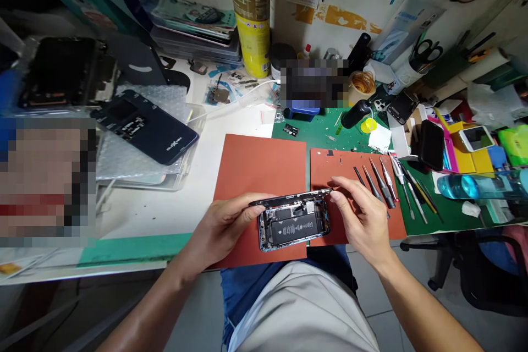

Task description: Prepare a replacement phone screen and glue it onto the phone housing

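Note:
An opened smartphone [293, 225] is held over the brick-red mat [259, 168], its black battery and inner parts facing up. Along its far edge the phone screen [289, 197] stands tilted up, seen nearly edge-on. My left hand [225, 225] is closed around the left end of the phone, thumb at the screen's left corner and the other fingers partly hidden. At the right end, my right hand [363, 217] pinches the screen's corner between thumb and index finger.
Tweezers [381, 184] and several slim tools lie on a second red mat [330, 173] at right. A yellow spray can [251, 16] stands at the back. A dark-blue phone-shaped device [152, 129] rests on bubble wrap at left. A blue bottle [482, 184] lies far right.

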The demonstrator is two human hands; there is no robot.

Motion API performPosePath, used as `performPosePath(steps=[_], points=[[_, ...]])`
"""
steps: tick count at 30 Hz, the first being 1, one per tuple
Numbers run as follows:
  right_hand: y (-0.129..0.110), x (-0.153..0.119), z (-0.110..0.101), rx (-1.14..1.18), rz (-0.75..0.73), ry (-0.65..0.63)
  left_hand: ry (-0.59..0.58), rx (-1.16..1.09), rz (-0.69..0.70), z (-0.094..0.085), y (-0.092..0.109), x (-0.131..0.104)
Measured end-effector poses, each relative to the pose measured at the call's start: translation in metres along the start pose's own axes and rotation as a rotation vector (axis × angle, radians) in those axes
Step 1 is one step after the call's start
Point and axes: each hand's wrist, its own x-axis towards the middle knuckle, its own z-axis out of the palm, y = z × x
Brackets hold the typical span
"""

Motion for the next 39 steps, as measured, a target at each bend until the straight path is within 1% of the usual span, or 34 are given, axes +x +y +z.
performPosePath(steps=[3, 5, 6, 9, 12, 14, 15, 17, 19, 22, 24, 27, 30, 33, 36, 39], points=[[0.004, -0.016, -0.004, -0.003, 0.085, 0.18, -0.028, 0.002, -0.024, -0.003, 0.004, 0.001], [0.01, -0.028, -0.008, -0.027, 0.159, 0.267, -0.038, 0.003, -0.036, -0.005, 0.005, 0.002], [0.012, -0.034, -0.011, -0.048, 0.192, 0.288, -0.035, 0.008, -0.039, -0.006, 0.005, 0.002], [0.022, -0.049, -0.025, -0.11, 0.255, 0.287, -0.005, 0.042, -0.035, -0.006, 0.004, 0.002], [0.03, -0.052, -0.045, -0.157, 0.319, 0.281, 0.024, 0.082, -0.038, -0.004, 0.002, 0.004], [0.034, -0.043, -0.056, -0.181, 0.32, 0.258, 0.035, 0.114, -0.032, -0.004, 0.001, 0.005], [0.036, -0.034, -0.06, -0.193, 0.284, 0.231, 0.039, 0.129, -0.025, -0.004, 0.001, 0.006], [0.038, -0.007, -0.061, -0.239, 0.162, 0.128, 0.044, 0.151, -0.02, -0.004, 0.0, 0.007], [0.04, 0.026, -0.052, -0.332, 0.058, -0.006, 0.038, 0.161, -0.025, -0.004, -0.001, 0.006], [0.045, 0.074, -0.029, -0.394, 0.032, -0.114, 0.034, 0.156, -0.031, -0.004, -0.004, 0.005], [0.05, 0.095, -0.014, -0.432, 0.03, -0.167, 0.043, 0.151, -0.037, -0.004, -0.006, 0.003], [0.056, 0.107, -0.002, -0.475, 0.028, -0.224, 0.034, 0.137, -0.04, -0.004, -0.007, 0.002], [0.058, 0.108, 0.0, -0.489, 0.029, -0.242, 0.004, 0.104, -0.03, -0.004, -0.008, 0.001], [0.058, 0.112, 0.0, -0.477, 0.029, -0.227, 0.001, 0.086, -0.017, -0.003, -0.011, 0.001], [0.056, 0.121, -0.004, -0.431, 0.03, -0.205, 0.023, 0.065, 0.021, -0.002, -0.013, 0.002], [0.047, 0.121, -0.017, -0.34, 0.046, -0.19, 0.031, 0.03, 0.03, 0.0, -0.01, 0.001]])
